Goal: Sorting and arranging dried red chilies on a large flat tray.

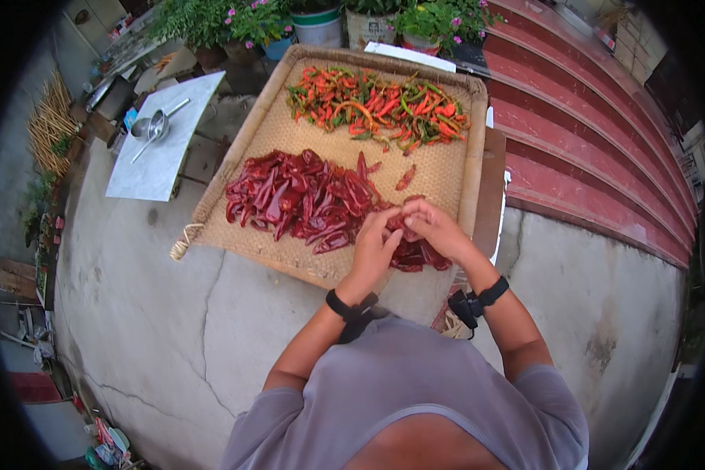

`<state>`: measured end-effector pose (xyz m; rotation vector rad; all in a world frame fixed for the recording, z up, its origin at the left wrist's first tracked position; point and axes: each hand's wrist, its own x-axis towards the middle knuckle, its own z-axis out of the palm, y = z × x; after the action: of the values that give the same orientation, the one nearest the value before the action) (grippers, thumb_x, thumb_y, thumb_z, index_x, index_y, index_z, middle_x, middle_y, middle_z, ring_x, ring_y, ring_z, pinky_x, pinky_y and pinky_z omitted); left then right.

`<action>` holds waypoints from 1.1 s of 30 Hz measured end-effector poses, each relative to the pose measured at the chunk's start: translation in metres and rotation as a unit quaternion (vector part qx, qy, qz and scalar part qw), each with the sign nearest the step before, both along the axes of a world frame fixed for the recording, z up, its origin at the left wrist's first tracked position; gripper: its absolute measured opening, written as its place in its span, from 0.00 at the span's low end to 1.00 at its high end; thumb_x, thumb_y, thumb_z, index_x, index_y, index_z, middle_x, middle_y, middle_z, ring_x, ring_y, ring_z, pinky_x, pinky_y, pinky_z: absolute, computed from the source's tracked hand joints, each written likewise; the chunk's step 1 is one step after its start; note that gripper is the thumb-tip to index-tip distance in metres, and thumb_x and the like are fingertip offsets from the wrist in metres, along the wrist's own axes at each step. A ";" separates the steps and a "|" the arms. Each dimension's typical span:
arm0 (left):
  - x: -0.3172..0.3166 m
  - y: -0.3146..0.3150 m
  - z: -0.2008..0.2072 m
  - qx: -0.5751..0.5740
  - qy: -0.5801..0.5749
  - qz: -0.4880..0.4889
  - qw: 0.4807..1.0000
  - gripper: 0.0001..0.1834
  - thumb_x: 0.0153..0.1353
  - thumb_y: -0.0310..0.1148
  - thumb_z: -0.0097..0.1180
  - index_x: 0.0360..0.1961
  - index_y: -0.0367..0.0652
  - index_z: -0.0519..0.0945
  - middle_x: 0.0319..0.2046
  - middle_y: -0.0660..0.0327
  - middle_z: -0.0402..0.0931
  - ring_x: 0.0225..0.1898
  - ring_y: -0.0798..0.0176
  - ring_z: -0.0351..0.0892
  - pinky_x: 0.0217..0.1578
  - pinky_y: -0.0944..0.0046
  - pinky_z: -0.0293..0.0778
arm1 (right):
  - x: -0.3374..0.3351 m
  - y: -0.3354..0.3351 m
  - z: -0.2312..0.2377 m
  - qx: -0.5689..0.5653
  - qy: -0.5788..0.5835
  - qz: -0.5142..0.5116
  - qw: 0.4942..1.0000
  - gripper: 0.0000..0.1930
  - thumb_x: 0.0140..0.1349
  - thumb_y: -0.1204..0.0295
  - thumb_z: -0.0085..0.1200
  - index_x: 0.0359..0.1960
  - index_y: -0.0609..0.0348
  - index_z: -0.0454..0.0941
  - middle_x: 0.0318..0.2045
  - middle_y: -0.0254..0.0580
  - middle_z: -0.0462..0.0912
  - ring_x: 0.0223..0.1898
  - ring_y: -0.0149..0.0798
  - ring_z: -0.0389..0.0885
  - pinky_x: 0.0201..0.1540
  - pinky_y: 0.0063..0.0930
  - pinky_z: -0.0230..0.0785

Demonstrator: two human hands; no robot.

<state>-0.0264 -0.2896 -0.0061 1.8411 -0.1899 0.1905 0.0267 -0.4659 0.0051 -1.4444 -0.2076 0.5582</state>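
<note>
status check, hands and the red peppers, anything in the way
Left hand and right hand close together at dark red peppers, grip unclear. Peppers heaped on near half of woven tray. Nothing seen blocking hands; a loose pepper just beyond.

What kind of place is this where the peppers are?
It looks like an outdoor yard, perhaps beside a home: there's a cracked concrete floor, wide red steps and potted plants with pink flowers.
</note>
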 end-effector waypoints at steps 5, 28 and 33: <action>0.007 0.013 0.000 -0.076 0.080 0.066 0.992 0.10 0.61 0.20 0.57 0.44 0.36 0.77 0.36 0.61 0.75 0.31 0.71 0.75 0.33 0.69 0.74 | 0.022 -0.004 0.012 -0.086 -0.041 0.080 0.992 0.12 0.73 0.69 0.50 0.53 0.58 0.75 0.43 0.29 0.78 0.42 0.25 0.77 0.47 0.25 0.73; -0.046 0.002 -0.021 0.180 -0.025 0.009 0.983 0.27 0.54 0.23 0.63 0.57 0.40 0.74 0.53 0.45 0.67 0.55 0.41 0.69 0.55 0.50 0.69 | 0.110 0.005 -0.015 -0.367 -0.399 0.075 0.837 0.16 0.53 0.75 0.61 0.45 0.61 0.79 0.39 0.56 0.81 0.45 0.58 0.80 0.47 0.45 0.73; -0.052 0.008 -0.050 0.247 -0.004 0.019 0.969 0.31 0.53 0.26 0.65 0.60 0.43 0.74 0.57 0.47 0.67 0.60 0.42 0.66 0.60 0.51 0.65 | 0.076 -0.008 0.027 -0.302 -0.399 -0.001 0.866 0.16 0.59 0.70 0.56 0.49 0.60 0.76 0.45 0.56 0.82 0.47 0.56 0.81 0.48 0.47 0.72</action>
<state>-0.0780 -0.2820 -0.0561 2.3417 -0.2217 0.1892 0.1027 -0.4744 0.0316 -2.2425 -0.7344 -0.0385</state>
